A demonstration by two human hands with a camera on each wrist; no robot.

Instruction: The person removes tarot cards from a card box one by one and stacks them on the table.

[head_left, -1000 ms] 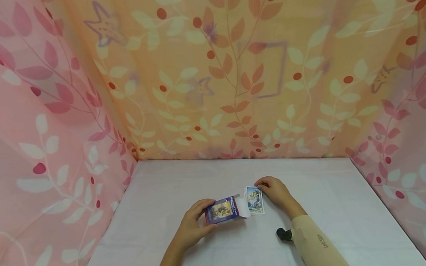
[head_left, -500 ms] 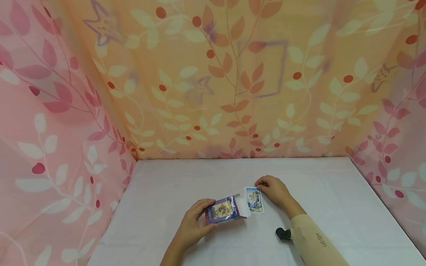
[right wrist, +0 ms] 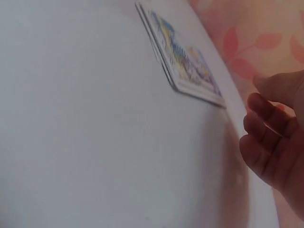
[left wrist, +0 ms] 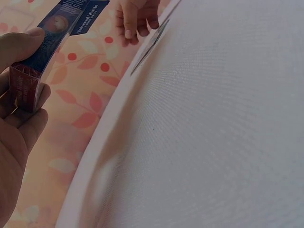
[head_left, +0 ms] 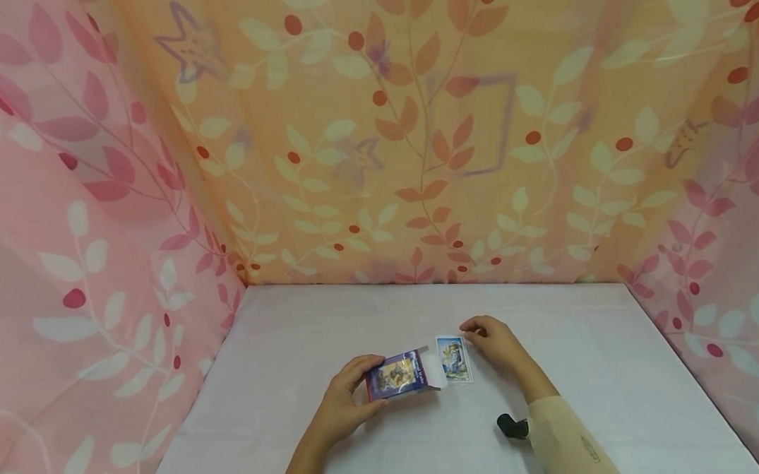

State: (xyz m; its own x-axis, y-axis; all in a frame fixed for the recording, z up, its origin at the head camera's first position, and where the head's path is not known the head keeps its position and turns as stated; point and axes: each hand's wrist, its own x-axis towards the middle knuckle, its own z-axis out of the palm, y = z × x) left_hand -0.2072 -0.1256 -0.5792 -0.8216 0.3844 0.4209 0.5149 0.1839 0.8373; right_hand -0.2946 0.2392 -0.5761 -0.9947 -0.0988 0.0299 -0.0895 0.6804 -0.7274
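Right now my left hand grips the small card box, thumb along one side and fingers along the other. Its face is purple-blue with a yellowish picture in the middle, and the left wrist view shows a dark red end near my palm and the word "Waite" in pale letters at the other end. The box is tilted a little, its open end turned toward my right side, with a white flap sticking out.

Just beyond that flap, the stack of cards lies face up on the white table, its top card showing a blue and yellow picture inside a white border. From above, I can't tell whether the flap touches the stack or only overhangs its edge.

My right hand is beside the far right corner of the stack, fingers loosely bent, holding nothing and apart from the cards.

Nearer me, a black object sticks out beside my beige sleeve. Leaf-patterned orange cloth hangs behind the table.
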